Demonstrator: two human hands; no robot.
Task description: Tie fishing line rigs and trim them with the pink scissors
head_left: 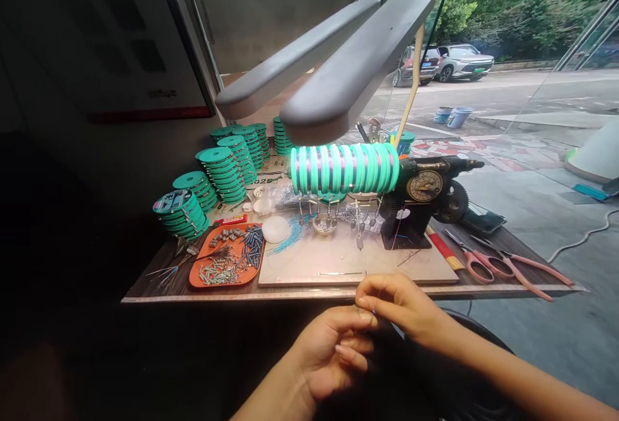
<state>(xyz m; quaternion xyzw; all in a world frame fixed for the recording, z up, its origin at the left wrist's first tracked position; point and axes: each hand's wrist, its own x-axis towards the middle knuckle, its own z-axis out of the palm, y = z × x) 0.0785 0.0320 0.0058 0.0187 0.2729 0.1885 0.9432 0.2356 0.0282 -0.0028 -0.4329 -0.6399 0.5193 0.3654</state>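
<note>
Left hand (336, 350) curled beside right hand (396, 303)

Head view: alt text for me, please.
Left hand and right hand meet, pinching something thin, unidentifiable, before a pale board. Behind, a row of green spools extends from a black geared machine; an orange tray of small parts sits picture-left.

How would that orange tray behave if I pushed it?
The orange tray probably wouldn't tip, being low and wide. Its small loose parts would likely shift, since they lie in open piles. It may feel heavy for its size, as many pieces look metallic.
</note>
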